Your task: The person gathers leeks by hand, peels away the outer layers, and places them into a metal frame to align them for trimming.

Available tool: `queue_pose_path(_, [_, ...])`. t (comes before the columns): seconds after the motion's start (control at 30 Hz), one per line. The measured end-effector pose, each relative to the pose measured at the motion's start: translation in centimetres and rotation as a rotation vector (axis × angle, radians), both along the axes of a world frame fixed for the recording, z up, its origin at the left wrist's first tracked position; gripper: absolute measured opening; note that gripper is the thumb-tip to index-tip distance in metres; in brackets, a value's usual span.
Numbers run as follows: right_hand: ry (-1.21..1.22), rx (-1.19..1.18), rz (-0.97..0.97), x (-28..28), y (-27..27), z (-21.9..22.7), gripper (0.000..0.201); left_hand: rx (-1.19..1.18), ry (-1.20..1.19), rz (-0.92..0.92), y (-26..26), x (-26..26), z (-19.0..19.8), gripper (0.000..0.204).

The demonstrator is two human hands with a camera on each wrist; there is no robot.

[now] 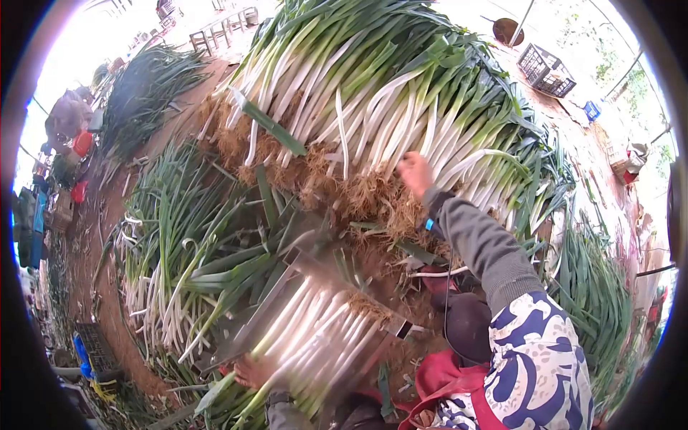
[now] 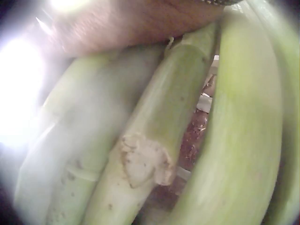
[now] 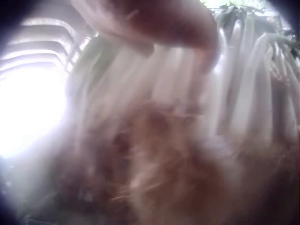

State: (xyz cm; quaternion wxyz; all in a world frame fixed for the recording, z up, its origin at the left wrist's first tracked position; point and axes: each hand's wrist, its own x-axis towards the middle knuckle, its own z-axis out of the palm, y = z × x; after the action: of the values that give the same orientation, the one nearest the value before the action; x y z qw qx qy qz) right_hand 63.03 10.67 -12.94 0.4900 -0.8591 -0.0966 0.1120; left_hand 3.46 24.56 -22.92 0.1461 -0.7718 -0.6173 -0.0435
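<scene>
My left hand (image 1: 254, 373) lies on the green part of a bundle of leeks (image 1: 308, 330) in a metal-sided holder (image 1: 247, 333). Up close in the left wrist view, the hand (image 2: 126, 23) rests against thick pale-green stalks (image 2: 159, 103); its fingertips are hidden. Reaching forward, my right hand (image 1: 416, 174) is at the root end of a large leek pile (image 1: 373, 122), fingers bent downward. In the right wrist view the blurred hand (image 3: 164, 28) is over white stems (image 3: 246, 93) and brown roots (image 3: 159, 159); whether it grips a stem is unclear.
Loose leeks (image 1: 172, 265) lie left of the holder, with another green pile (image 1: 147, 89) behind. More leaves (image 1: 591, 308) are at the right. A black crate (image 1: 546, 70) stands at the back right, wooden stools (image 1: 211, 36) at the back left.
</scene>
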Motion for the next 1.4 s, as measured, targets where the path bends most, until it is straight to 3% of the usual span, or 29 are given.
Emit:
queue_pose_path(0.07, [-0.171, -0.413, -0.268, 5.1, -2.4, -2.5, 0.05, -0.028, 0.015, 0.002, -0.4, 0.6, 1.2, 0.04])
queue_pose_path(0.17, [-0.04, -0.437, -0.534, 9.4, -3.1, -5.9, 0.063, -0.007, 0.023, -0.02, -0.2, -0.4, 0.3, 0.041])
queue_pose_path(0.27, [0.118, -0.386, -0.599, 10.5, -2.5, -4.3, 0.071, 0.003, -0.006, -0.037, -0.7, 0.5, 1.6, 0.039])
queue_pose_path(0.37, [0.162, -0.505, -0.534, 9.3, -1.4, -1.8, 0.077, -0.022, 0.004, -0.033, -1.0, 0.9, 2.4, 0.041])
queue_pose_path(0.5, [0.175, -0.466, -0.441, 9.9, -2.5, -2.7, 0.084, -0.007, -0.005, -0.036, -0.8, 0.8, 2.1, 0.041])
queue_pose_path(0.6, [0.223, -0.466, -0.495, 11.2, -4.1, -3.3, 0.083, 0.009, -0.016, -0.035, -1.0, 1.2, 2.4, 0.04])
queue_pose_path(0.67, [0.267, -0.456, -0.471, 11.7, -6.1, -2.8, 0.07, 0.027, -0.03, -0.037, -0.8, 1.2, 2.4, 0.04])
queue_pose_path(0.73, [0.094, -0.37, -0.667, 13.0, -7.2, -6.8, 0.058, 0.036, -0.05, -0.038, -0.8, 1.0, 2.0, 0.039])
queue_pose_path(0.83, [0.146, 0.147, -0.411, 12.6, -11.1, -5.8, 0.041, -0.006, -0.04, -0.024, -1.0, 1.5, 2.9, 0.037])
queue_pose_path(0.9, [0.069, 0.251, 0.082, 13.9, -14.9, -6.3, 0.018, 0.054, -0.048, -0.042, -0.6, 0.8, 1.5, 0.037])
queue_pose_path(1.03, [0.301, 0.824, 0.177, -1.7, -13.0, 7.8, 0.012, 0.007, -0.041, -0.015, -1.0, 1.5, 2.7, 0.037])
queue_pose_path(1.07, [0.658, 1.099, 0.116, -5.9, -12.2, 11.5, 0.01, 0.012, -0.067, -0.047, -0.6, 1.2, 2.4, 0.038])
queue_pose_path(1.1, [0.707, 1.118, -0.008, -8.0, -11.4, 12.7, 0.01, 0.017, -0.094, -0.07, 0.2, 0.7, 1.1, 0.039])
queue_pose_path(1.13, [0.78, 1.079, 0.041, -4.2, -12.6, 8.1, 0.011, 0.018, -0.111, -0.079, 0.5, -0.4, -0.2, 0.04])
queue_pose_path(1.2, [0.397, 0.845, 0.219, -1.8, -12.4, 6.4, 0.02, 0.256, -0.152, -0.161, 1.1, -1.0, -2.9, 0.045])
queue_pose_path(1.23, [0.351, 0.933, 0.278, -0.8, -11.5, 7.0, 0.021, 0.256, -0.146, -0.216, 1.3, -2.4, -4.2, 0.049])
queue_pose_path(1.27, [0.346, 0.965, 0.313, -2.1, -10.3, 9.7, 0.021, 0.246, -0.123, -0.163, 0.5, -1.2, -2.5, 0.053])
queue_pose_path(1.3, [0.341, 0.997, 0.349, -3.5, -9.0, 12.5, 0.022, 0.146, -0.251, -0.053, 1.2, 0.3, -1.5, 0.054])
queue_pose_path(1.33, [0.336, 0.986, 0.366, -4.7, -7.7, 15.5, 0.024, 0.05, -0.138, -0.057, 0.0, 0.2, 0.5, 0.053])
queue_pose_path(1.4, [0.386, 1.129, 0.483, -6.2, -4.9, 18.4, 0.025, 0.02, -0.273, -0.054, -0.7, 1.5, 3.1, 0.046])
